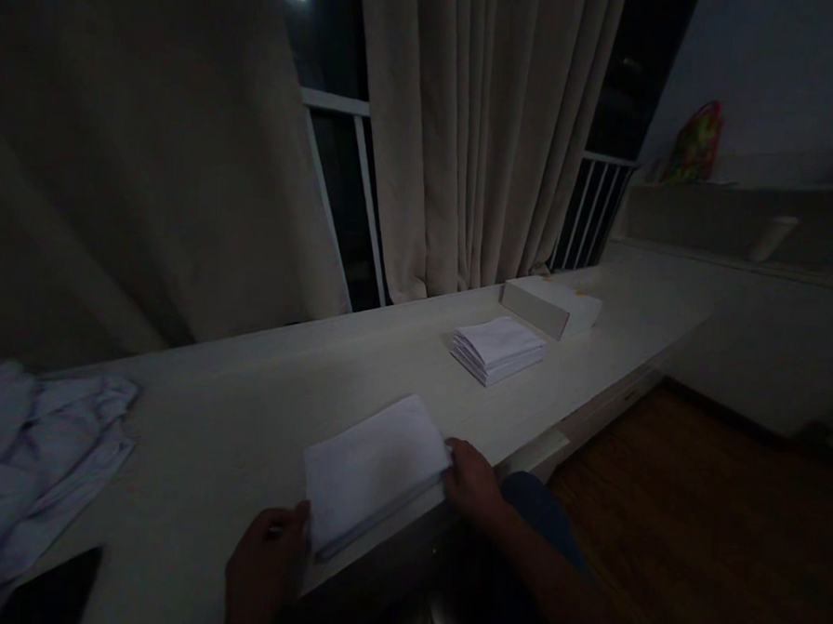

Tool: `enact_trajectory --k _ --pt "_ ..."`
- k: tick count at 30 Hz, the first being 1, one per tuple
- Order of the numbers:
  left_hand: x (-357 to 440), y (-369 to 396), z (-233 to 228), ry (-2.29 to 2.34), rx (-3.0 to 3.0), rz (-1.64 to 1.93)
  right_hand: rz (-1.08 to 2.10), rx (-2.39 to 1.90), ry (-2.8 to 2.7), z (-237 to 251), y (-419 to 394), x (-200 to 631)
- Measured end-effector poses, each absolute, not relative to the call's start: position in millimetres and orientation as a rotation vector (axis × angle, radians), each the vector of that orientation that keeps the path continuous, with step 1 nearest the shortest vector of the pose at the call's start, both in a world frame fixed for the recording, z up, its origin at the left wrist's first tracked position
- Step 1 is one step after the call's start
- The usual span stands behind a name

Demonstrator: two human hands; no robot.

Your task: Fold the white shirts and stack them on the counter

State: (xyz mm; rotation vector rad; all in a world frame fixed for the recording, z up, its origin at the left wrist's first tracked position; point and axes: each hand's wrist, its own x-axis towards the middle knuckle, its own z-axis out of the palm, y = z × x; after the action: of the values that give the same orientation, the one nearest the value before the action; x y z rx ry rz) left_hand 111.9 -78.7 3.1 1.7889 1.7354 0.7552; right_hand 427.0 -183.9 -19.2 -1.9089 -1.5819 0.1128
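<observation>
A: Fig. shows a dim room, head view. What lies at centre?

B: A folded white sheet point(373, 468), flat on the near edge of the long pale counter point(243, 415), w/ one long side along that edge.

A: And the hands?

B: L hand point(264, 565) is at the sheet's near-left corner, fingers curled against its edge. R hand point(470, 482) is at the right corner, fingertips on the sheet's short side. Both touch it; whether either truly pinches the paper or only presses on it cannot be told, as the light is too poor.

A: Other items on the counter?

B: Further back & to the right, a stack of folded white sheets point(498, 349), well apart from the held one. Just behind that, a low white box point(549, 305). Far left, a crumpled pale cloth point(32, 450); near it, at the bottom-left corner, a dark flat object point(52, 596), poss. a phone.

A: Background?

B: Beige curtains point(482, 129) hang before a dark window w/ white railing point(589, 214). At right, a ledge bears a colourful bag point(694, 145). Below the counter, brown wood floor point(691, 531).
</observation>
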Motion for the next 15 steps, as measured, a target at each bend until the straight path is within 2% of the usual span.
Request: enact_trajectory --k 5,10,15 --pt "132.6 -47.6 21.8 1.478 2.221 0.857 0.023 -1.806 -1.417 -5.5 -167.2 432.1" --pt "167.1 -33.5 10.8 1.258 2.568 0.49 -0.016 -1.82 -1.812 26.7 -113.0 415.6" --pt "176.3 -47.9 -22.2 1.254 2.733 0.331 0.145 -1.861 -2.108 4.9 -83.7 410.9"
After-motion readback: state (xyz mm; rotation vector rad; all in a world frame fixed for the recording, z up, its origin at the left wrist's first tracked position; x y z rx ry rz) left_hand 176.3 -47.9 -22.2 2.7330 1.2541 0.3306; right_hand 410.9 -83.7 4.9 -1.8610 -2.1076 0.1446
